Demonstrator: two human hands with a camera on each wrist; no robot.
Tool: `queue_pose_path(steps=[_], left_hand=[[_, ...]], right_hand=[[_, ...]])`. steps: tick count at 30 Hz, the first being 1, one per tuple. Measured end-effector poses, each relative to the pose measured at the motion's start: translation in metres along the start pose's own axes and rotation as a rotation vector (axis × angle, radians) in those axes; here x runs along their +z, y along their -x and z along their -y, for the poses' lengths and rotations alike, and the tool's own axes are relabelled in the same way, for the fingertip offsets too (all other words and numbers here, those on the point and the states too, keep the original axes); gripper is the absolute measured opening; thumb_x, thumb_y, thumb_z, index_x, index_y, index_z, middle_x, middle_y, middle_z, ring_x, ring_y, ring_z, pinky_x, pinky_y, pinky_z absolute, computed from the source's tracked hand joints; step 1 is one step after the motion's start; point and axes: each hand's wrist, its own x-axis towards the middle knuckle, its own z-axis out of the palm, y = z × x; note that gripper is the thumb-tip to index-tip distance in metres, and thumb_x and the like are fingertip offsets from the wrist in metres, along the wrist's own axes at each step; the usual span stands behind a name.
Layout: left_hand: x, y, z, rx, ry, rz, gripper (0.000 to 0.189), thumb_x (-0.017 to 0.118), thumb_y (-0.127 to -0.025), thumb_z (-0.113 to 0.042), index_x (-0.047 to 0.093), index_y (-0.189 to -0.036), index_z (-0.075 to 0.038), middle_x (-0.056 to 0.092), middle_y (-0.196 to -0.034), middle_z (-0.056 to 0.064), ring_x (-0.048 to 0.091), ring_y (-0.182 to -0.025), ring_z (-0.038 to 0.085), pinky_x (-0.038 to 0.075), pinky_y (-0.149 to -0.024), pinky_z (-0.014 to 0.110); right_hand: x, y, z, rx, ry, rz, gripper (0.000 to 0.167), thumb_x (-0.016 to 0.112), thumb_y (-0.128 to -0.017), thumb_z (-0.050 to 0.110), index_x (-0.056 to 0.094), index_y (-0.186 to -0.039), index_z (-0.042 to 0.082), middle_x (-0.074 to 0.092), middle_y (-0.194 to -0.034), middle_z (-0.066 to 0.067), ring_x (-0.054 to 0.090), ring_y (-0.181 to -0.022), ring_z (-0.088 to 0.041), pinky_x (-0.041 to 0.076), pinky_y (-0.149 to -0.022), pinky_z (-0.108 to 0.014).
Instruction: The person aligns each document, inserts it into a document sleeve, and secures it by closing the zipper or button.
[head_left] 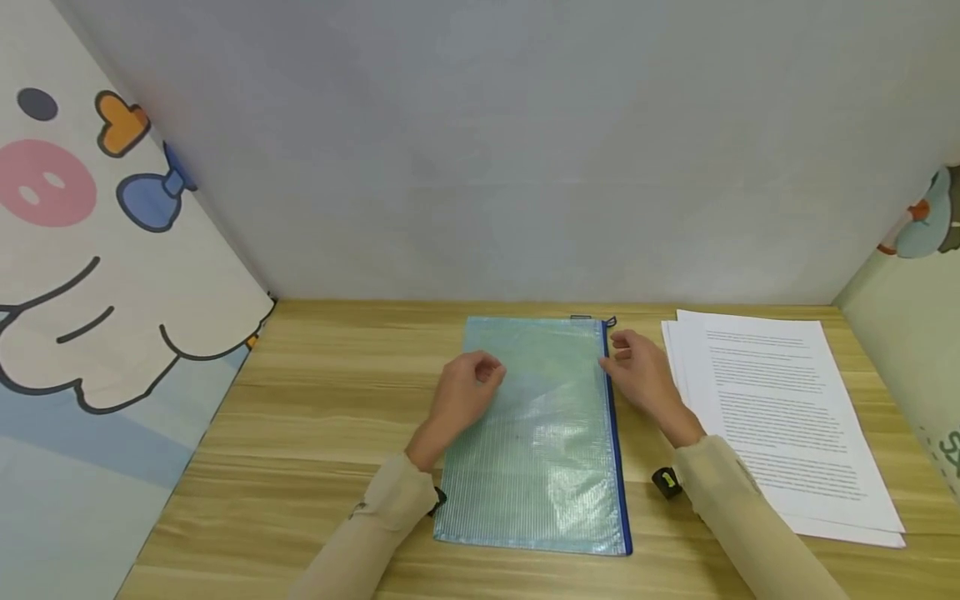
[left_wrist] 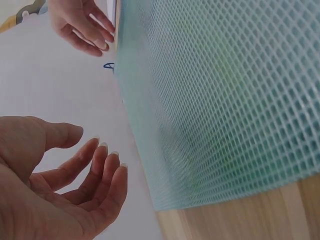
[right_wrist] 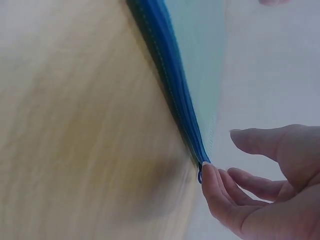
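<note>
Find right hand (head_left: 641, 371) holding nothing: thumb apart from loosely bent fingers, just beside the blue zipper (head_left: 617, 467), near the loop (head_left: 611, 322) at the far right corner. See a fingertip overlapping the loop in the right wrist view; cannot tell touch from near miss.

Find left hand (head_left: 467, 387) likewise holding nothing, fingers loosely bent, with a clear gap to the thumb in the left wrist view. Place above the left long side of the mesh pouch (head_left: 532, 467), toward the far end; cannot confirm contact.

Locate pouch flat on the wooden table (head_left: 337, 417), between the hands and mostly on the body side of both. Read long axis as running from near edge to far edge. Trace zipper along the right long side, parallel to that axis.

Judge as key relation: right hand nearer to zipper and loop, with most of the zipper's length lying back toward the body; left hand across the width.

Farther right, log printed sheets (head_left: 787, 417), stacked askew, partly hidden by the right sleeve (head_left: 742, 508) in the head view.
</note>
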Motion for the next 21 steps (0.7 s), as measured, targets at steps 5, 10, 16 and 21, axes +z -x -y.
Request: queue_pose_path(steps=[5,10,16,21], left_hand=[[0.005,-0.005,-0.004,-0.021,0.003,0.008,0.014,0.068,-0.098,-0.011,0.074,-0.1,0.002,0.071,-0.091,0.012,0.067,-0.084,0.026,0.057,-0.077,0.041],[0.012,-0.012,-0.006,-0.03,0.003,0.018,0.015,0.068,-0.099,-0.013,0.074,-0.101,0.0,0.072,-0.093,0.012,0.068,-0.086,0.026,0.057,-0.079,0.04],[0.019,-0.017,-0.009,-0.039,0.02,0.033,0.015,0.067,-0.099,-0.012,0.073,-0.102,0.001,0.072,-0.094,0.012,0.068,-0.087,0.027,0.057,-0.08,0.039],[0.022,-0.019,-0.012,-0.016,0.013,0.028,0.016,0.065,-0.1,-0.012,0.074,-0.102,0.002,0.072,-0.094,0.013,0.07,-0.087,0.027,0.058,-0.079,0.039]], right_hand=[[0.003,-0.007,0.001,0.003,-0.003,0.0,0.045,0.066,-0.098,0.004,0.051,-0.135,-0.016,0.057,-0.131,-0.036,0.062,-0.116,-0.048,0.052,-0.097,-0.056],[0.005,-0.015,0.002,0.008,0.0,0.009,0.045,0.065,-0.097,0.001,0.05,-0.134,-0.019,0.057,-0.129,-0.039,0.061,-0.117,-0.05,0.052,-0.098,-0.056],[0.007,-0.021,-0.001,0.039,0.016,0.042,0.047,0.066,-0.097,0.003,0.048,-0.134,-0.02,0.055,-0.131,-0.04,0.057,-0.122,-0.051,0.049,-0.102,-0.056],[0.009,-0.024,0.0,0.071,0.016,0.055,0.051,0.065,-0.098,0.003,0.045,-0.138,-0.021,0.053,-0.134,-0.039,0.055,-0.125,-0.05,0.048,-0.104,-0.056]])
